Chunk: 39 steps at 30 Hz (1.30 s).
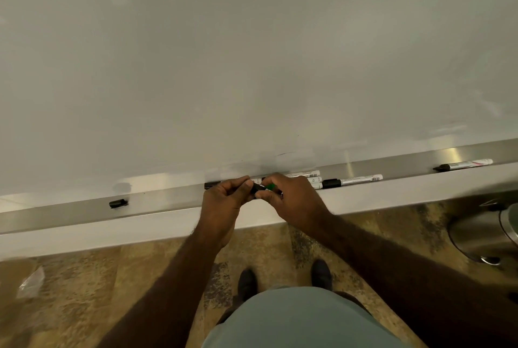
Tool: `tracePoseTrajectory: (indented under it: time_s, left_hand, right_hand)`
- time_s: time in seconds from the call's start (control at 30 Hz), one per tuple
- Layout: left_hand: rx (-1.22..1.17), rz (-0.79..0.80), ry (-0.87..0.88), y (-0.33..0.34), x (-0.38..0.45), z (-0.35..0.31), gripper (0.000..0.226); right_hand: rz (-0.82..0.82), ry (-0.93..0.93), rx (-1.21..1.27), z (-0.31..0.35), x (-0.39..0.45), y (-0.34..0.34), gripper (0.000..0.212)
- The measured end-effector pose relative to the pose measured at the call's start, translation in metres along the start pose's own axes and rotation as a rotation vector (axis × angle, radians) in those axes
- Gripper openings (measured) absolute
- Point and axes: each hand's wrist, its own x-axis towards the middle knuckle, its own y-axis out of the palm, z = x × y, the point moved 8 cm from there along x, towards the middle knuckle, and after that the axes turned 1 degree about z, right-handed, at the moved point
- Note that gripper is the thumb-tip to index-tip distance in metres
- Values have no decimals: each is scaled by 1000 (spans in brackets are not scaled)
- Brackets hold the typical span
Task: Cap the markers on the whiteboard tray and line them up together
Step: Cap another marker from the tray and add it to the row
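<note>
Left hand (224,201) pinches black cap (256,187); right hand (291,196) grips green marker (270,186); light, stiff, slippery; hold mid-barrel.

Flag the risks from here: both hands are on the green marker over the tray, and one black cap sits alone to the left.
1. The left hand and right hand hide the green marker, so a half-seated cap could go unnoticed.
2. The lone black cap lies far left on the tray; easily forgotten.
3. The far-right marker lies apart from the group and may stay unaligned.
</note>
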Motion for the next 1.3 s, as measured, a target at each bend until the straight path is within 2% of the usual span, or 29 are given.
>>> tracePoseTrajectory:
  time_s: [0.17, 0.23, 0.33, 0.47, 0.53, 0.67, 0.77, 0.9, 1.1, 1.17, 1.23, 1.3]
  left_hand:
    - [127, -36, 13, 2, 1, -5, 12]
    - [131, 13, -26, 5, 5, -4, 13]
    - [107, 83, -82, 12, 10, 1, 21]
    - [195, -105, -10, -22, 15, 2, 16]
    - [261, -225, 23, -55, 13, -1, 7]
    - [348, -403, 3, -120, 8, 3, 12]
    - [374, -472, -24, -153, 7, 6, 24]
    - [427, -574, -21, -189, 9, -2, 26]
    - [966, -916, 36, -242, -7, -40, 31]
    - [1045, -910, -60, -258, -4, -39, 39]
    - [1101, -805, -166, -268, 5, -31, 45]
    - [1217, -679, -179, -269, 16, -25, 41]
  right_hand:
    - [-21, 9, -21, -2, -3, 1, 29]
    - [-9, -3, -50, -6, -2, -1, 29]
    - [2, -65, -219, -18, 4, -9, 30]
    - [17, -128, -505, -64, 3, -36, 24]
    - [26, -97, -644, -99, -4, -54, 41]
    - [-20, 6, -671, -136, -16, -80, 48]
    - [-6, 24, -639, -143, -19, -81, 51]
    - [-12, 0, -627, -145, -17, -77, 48]
    - [-12, -19, -664, -152, -14, -76, 36]
    - [-52, -26, -717, -151, -15, -82, 27]
    - [-151, -3, -756, -148, -17, -97, 22]
    - [-245, 58, -765, -151, -23, -120, 26]
